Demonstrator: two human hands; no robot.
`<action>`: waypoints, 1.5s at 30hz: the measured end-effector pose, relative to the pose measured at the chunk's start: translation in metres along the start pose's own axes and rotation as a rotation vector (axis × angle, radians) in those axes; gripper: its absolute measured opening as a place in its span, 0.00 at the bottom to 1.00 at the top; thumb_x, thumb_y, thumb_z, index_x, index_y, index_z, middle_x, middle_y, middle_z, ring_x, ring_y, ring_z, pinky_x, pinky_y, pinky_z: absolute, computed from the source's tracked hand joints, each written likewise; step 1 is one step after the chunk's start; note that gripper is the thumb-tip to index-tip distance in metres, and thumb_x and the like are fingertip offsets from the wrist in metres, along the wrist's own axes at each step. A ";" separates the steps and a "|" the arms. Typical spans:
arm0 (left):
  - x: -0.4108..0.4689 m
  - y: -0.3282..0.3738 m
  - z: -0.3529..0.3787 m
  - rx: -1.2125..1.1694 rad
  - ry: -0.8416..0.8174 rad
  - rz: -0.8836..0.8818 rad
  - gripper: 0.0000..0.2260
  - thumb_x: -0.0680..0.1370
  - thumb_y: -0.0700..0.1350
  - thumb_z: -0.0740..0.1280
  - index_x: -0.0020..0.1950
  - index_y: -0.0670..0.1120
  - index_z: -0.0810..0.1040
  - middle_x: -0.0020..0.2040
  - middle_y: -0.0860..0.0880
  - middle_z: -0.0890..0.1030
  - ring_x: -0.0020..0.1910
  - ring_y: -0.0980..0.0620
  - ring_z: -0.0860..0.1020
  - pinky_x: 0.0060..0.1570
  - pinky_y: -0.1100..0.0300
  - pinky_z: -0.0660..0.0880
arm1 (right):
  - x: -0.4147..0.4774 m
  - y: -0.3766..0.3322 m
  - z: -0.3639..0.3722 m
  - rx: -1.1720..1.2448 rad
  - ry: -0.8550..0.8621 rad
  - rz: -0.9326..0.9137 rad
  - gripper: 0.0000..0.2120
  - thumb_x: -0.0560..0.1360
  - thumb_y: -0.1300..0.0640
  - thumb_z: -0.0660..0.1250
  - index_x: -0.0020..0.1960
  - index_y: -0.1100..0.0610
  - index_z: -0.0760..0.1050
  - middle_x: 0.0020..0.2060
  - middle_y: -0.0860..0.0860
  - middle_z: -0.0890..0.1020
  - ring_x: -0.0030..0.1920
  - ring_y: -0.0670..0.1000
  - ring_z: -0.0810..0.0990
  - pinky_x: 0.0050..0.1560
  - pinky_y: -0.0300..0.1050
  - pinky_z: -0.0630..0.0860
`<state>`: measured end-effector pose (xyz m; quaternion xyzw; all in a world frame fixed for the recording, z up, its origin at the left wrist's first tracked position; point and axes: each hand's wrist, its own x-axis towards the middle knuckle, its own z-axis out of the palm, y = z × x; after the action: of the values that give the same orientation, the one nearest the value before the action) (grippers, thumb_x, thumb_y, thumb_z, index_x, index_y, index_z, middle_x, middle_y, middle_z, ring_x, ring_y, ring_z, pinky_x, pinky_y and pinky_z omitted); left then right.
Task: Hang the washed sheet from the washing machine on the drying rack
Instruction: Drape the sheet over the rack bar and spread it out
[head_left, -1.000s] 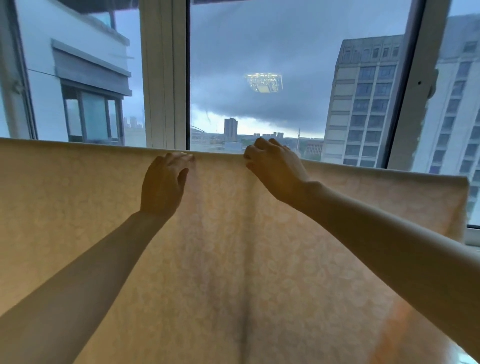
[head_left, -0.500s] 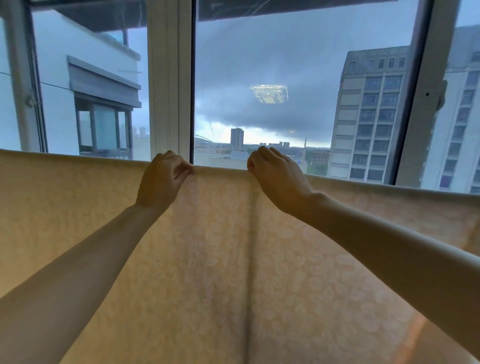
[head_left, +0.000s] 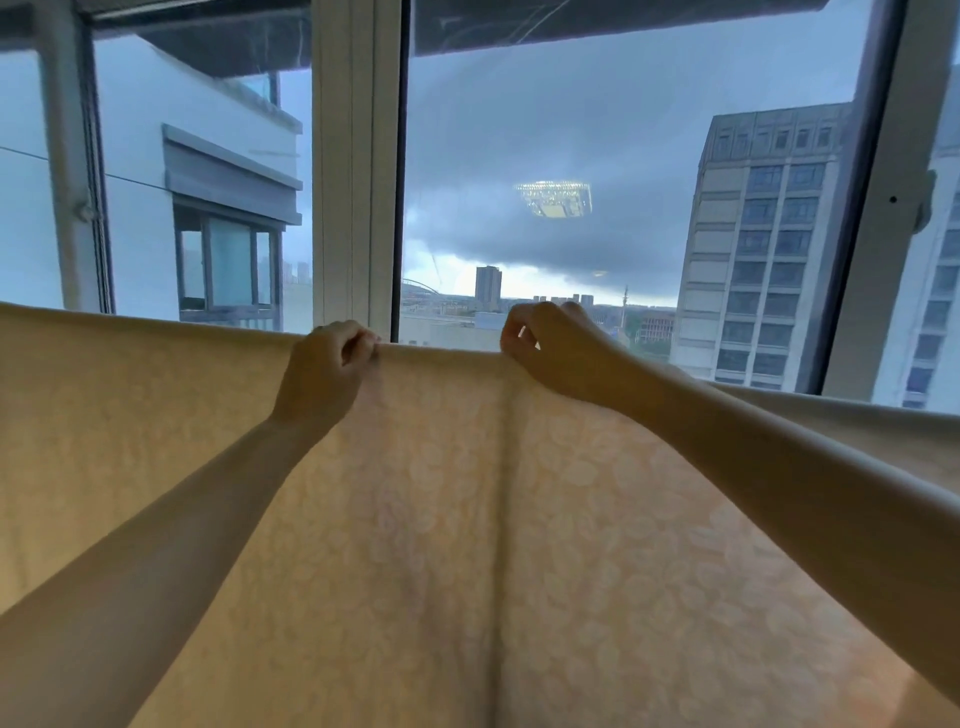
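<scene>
Hanging like a wide cream curtain in front of the window (head_left: 571, 130), the patterned sheet (head_left: 467, 519) fills the lower view, and its top edge runs across at the height of both hands. The left hand (head_left: 322, 369) curls its fingers (head_left: 358, 345) to pinch that edge. The right hand (head_left: 558, 348) pinches it nearby with bent fingers (head_left: 511, 332), above a vertical crease.

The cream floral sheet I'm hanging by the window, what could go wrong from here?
The left hand and right hand pinch the top edge of the cream floral-patterned sheet close together, so a tug might bunch cloth into the vertical crease below the right hand. The rack is hidden under the cloth, so an uneven drape could slide off unnoticed.
</scene>
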<state>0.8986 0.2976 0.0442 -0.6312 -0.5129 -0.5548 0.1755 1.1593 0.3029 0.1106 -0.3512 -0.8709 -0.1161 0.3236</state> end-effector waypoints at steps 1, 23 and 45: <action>-0.001 -0.004 -0.003 0.001 0.003 -0.001 0.09 0.81 0.45 0.60 0.51 0.42 0.79 0.45 0.45 0.81 0.46 0.48 0.78 0.49 0.56 0.74 | -0.001 -0.003 0.002 -0.059 -0.003 -0.029 0.11 0.81 0.53 0.59 0.51 0.58 0.77 0.42 0.53 0.82 0.37 0.49 0.80 0.34 0.41 0.76; 0.044 -0.158 -0.090 -0.029 -0.239 0.000 0.12 0.80 0.50 0.62 0.57 0.47 0.81 0.51 0.52 0.82 0.46 0.62 0.76 0.46 0.67 0.69 | 0.083 -0.120 0.108 -0.297 0.094 -0.186 0.13 0.82 0.50 0.56 0.60 0.56 0.72 0.50 0.50 0.79 0.41 0.48 0.81 0.40 0.39 0.74; 0.081 -0.233 -0.133 -0.300 0.005 0.088 0.04 0.76 0.42 0.70 0.48 0.44 0.83 0.43 0.50 0.83 0.42 0.56 0.79 0.48 0.59 0.76 | 0.150 -0.180 0.151 -0.299 0.345 0.094 0.09 0.82 0.51 0.55 0.50 0.55 0.70 0.37 0.47 0.77 0.31 0.47 0.76 0.35 0.41 0.70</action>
<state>0.6214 0.3252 0.0776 -0.6708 -0.3956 -0.6186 0.1045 0.8813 0.3174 0.0969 -0.4105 -0.7585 -0.2870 0.4169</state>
